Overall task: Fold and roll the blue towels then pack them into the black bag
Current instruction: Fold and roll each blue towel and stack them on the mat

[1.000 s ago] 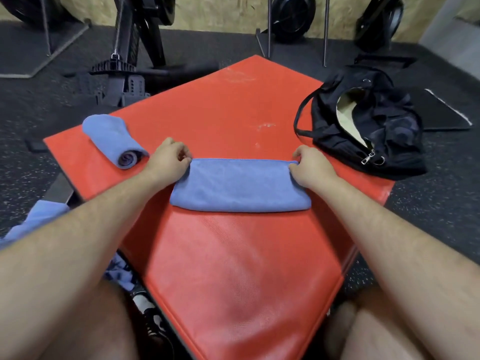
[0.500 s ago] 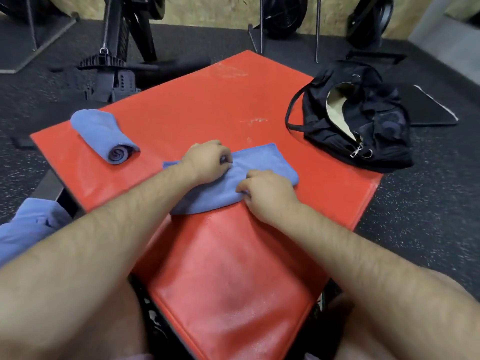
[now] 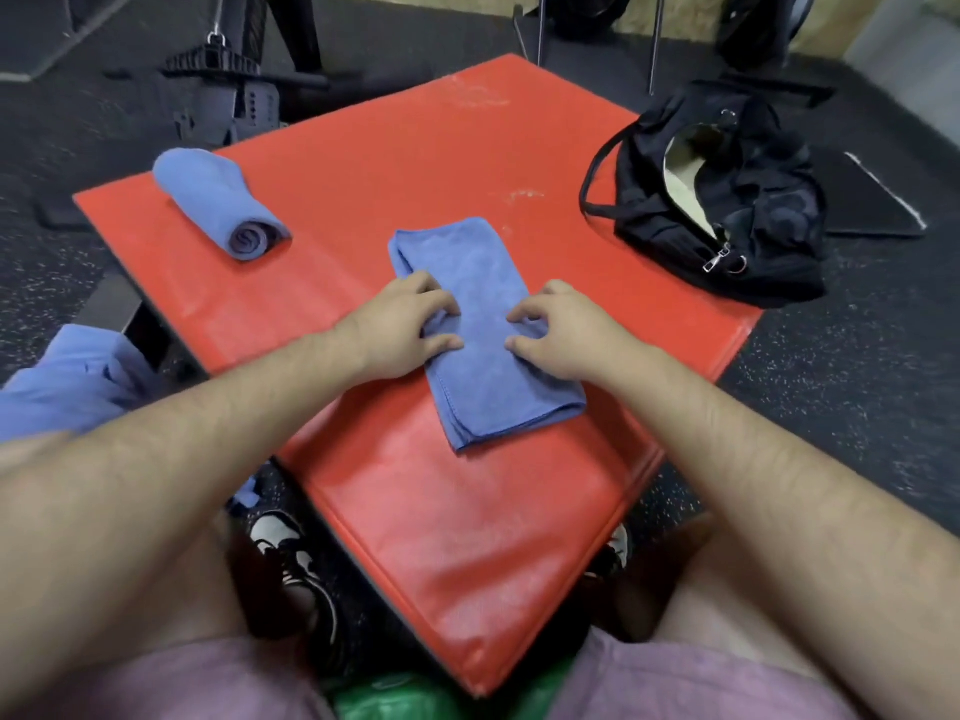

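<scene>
Fingers point(image 3: 441, 304) of the left hand point(image 3: 400, 324) are pinching the left long edge of the folded towel point(image 3: 483, 392), while the right hand point(image 3: 561, 330) is nipping the opposite edge with bent fingertips. That towel is lying mid-surface, running from 11 to 5 o'clock on the red surface point(image 3: 415, 158). A rolled towel point(image 3: 218, 200) is sitting at 10 o'clock, and the black bag point(image 3: 769, 215) is gaping open at 2 o'clock. Rolling probably comes next. Uneven pull from the two hands risks skewing the layers into a cone, and a slack start on this slick-looking cover risks a roll that is unwinding before it reaches the bag.
</scene>
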Available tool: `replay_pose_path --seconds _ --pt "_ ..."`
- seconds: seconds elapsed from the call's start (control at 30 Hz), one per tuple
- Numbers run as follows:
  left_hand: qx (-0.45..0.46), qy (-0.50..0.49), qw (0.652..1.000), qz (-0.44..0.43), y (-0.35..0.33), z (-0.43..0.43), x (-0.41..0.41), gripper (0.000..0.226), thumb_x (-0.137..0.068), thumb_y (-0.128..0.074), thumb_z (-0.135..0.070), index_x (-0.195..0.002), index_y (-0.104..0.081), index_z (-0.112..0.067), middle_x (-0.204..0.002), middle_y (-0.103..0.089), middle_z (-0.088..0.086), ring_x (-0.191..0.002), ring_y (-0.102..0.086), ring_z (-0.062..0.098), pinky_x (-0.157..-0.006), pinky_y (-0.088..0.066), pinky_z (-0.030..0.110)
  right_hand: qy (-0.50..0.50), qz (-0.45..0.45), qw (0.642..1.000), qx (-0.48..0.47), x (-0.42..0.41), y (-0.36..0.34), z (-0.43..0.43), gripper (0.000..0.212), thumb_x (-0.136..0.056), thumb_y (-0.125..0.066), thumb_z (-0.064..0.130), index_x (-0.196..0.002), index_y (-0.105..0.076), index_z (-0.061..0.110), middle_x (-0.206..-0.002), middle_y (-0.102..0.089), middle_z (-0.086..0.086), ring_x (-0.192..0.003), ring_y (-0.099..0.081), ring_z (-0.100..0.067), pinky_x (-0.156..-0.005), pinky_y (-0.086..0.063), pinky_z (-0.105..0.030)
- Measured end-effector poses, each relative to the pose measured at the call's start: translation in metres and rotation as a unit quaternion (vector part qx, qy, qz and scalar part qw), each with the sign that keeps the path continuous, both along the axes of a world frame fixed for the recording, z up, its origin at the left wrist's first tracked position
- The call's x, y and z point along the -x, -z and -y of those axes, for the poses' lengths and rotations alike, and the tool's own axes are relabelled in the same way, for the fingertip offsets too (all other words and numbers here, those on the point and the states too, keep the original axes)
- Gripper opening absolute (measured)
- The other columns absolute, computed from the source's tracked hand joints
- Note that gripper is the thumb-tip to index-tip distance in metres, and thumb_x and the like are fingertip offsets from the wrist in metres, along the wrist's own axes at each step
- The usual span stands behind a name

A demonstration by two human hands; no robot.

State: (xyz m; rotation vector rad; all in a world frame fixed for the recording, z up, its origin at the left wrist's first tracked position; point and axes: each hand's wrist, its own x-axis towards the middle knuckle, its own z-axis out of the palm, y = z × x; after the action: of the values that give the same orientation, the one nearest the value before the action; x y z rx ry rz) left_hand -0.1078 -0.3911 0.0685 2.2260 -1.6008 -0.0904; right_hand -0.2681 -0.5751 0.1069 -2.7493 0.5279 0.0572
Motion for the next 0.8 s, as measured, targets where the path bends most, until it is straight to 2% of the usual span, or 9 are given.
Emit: replay_pose_path --seconds 0.07,0.13,0.27,0.37,0.47,0.57,0.63,0.7,0.8 --pt "-0.017 0.006 1.000 -0.004 -0.005 -0.001 -0.006 0.039 -0.087 -0.076 -0.027 -0.117 -0.067 -0.004 -0.115 -0.060 0.016 -0.109 -0.059 0.033 -0.100 -0.039 0.033 0.003 -0.002 0.999 -0.034 0.004 -0.001 -0.002 0.042 -0.085 -0.075 0.040 -0.122 -0.069 0.023 -0.111 -0.051 -0.005 -0.104 -0.057 -0.023 -0.098 -0.043 -0.031" --pt "-0.037 -0.004 0.999 -0.001 -0.011 0.001 -0.014 0.038 -0.089 -0.073 -0.028 -0.116 -0.069 -0.002 -0.123 -0.061 0.021 -0.118 -0.057 0.036 -0.107 -0.032 0.032 0.002 0.008 0.998 -0.058 0.011 -0.001 -0.009 0.042 -0.084 -0.077 0.037 -0.122 -0.070 0.021 -0.108 -0.050 -0.003 -0.101 -0.056 -0.019 -0.093 -0.040 -0.024" --pt "-0.055 -0.057 0.994 0.070 -0.018 -0.007 -0.010 0.036 -0.090 -0.066 -0.045 -0.119 -0.071 -0.024 -0.139 -0.056 0.006 -0.132 -0.045 0.037 -0.111 -0.035 0.049 -0.026 0.051 0.996 -0.070 0.033 0.003 -0.023 0.043 -0.086 -0.077 0.032 -0.124 -0.069 0.016 -0.112 -0.052 -0.004 -0.090 -0.049 -0.010 -0.087 -0.033 -0.014" --pt "-0.041 0.005 0.999 0.028 -0.037 -0.020 0.029 0.028 -0.087 -0.067 -0.048 -0.106 -0.071 -0.027 -0.119 -0.059 -0.003 -0.112 -0.050 0.026 -0.094 -0.043 0.042 -0.081 0.055 0.994 -0.058 0.052 -0.005 -0.021 0.027 -0.085 -0.077 0.031 -0.111 -0.072 0.023 -0.111 -0.051 0.002 -0.076 -0.047 0.002 -0.082 -0.037 -0.017" --pt "-0.047 0.102 0.993 -0.035 -0.042 -0.039 0.064 0.041 -0.080 -0.060 -0.062 -0.098 -0.067 -0.026 -0.096 -0.056 -0.009 -0.091 -0.052 0.015 -0.084 -0.045 0.036 -0.142 0.029 0.989 -0.037 0.071 -0.012 -0.024 0.009 -0.084 -0.075 0.027 -0.091 -0.069 0.029 -0.105 -0.047 0.010 -0.075 -0.049 0.009 -0.071 -0.035 -0.013" --pt "-0.082 0.120 0.989 -0.016 -0.031 -0.058 0.075 0.046 -0.078 -0.059 -0.063 -0.104 -0.065 -0.026 -0.101 -0.057 -0.007 -0.096 -0.055 0.018 -0.084 -0.048 0.038 -0.183 0.011 0.982 -0.045 0.088 -0.007 -0.028 0.018 -0.083 -0.077 0.023 -0.098 -0.069 0.022 -0.103 -0.048 0.011 -0.079 -0.048 0.005 -0.073 -0.035 -0.005" --pt "-0.075 0.117 0.990 0.002 -0.027 -0.069 0.072 0.032 -0.082 -0.065 -0.049 -0.101 -0.065 -0.024 -0.102 -0.057 -0.007 -0.095 -0.055 0.019 -0.083 -0.049 0.041 -0.199 0.011 0.979 -0.042 0.091 -0.004 -0.027 0.028 -0.081 -0.079 0.024 -0.108 -0.068 0.021 -0.106 -0.050 0.012 -0.086 -0.047 0.003 -0.079 -0.034 -0.004" --pt "-0.052 0.111 0.992 0.035 -0.023 -0.074 0.066 0.019 -0.084 -0.069 -0.038 -0.094 -0.067 -0.022 -0.098 -0.058 -0.007 -0.091 -0.055 0.019 -0.079 -0.049 0.041 -0.207 0.014 0.977 -0.043 0.089 -0.005 -0.025 0.034 -0.081 -0.080 0.026 -0.113 -0.069 0.021 -0.109 -0.054 0.012 -0.095 -0.050 -0.001 -0.086 -0.038 -0.011" --pt "-0.025 0.117 0.992 0.045 -0.021 -0.077 0.061 0.025 -0.087 -0.057 -0.041 -0.090 -0.070 -0.020 -0.090 -0.059 -0.007 -0.085 -0.055 0.017 -0.076 -0.048 0.035 -0.210 0.022 0.976 -0.051 0.086 -0.002 -0.021 0.037 -0.081 -0.082 0.030 -0.116 -0.071 0.021 -0.113 -0.061 0.007 -0.103 -0.056 -0.007 -0.092 -0.043 -0.021"
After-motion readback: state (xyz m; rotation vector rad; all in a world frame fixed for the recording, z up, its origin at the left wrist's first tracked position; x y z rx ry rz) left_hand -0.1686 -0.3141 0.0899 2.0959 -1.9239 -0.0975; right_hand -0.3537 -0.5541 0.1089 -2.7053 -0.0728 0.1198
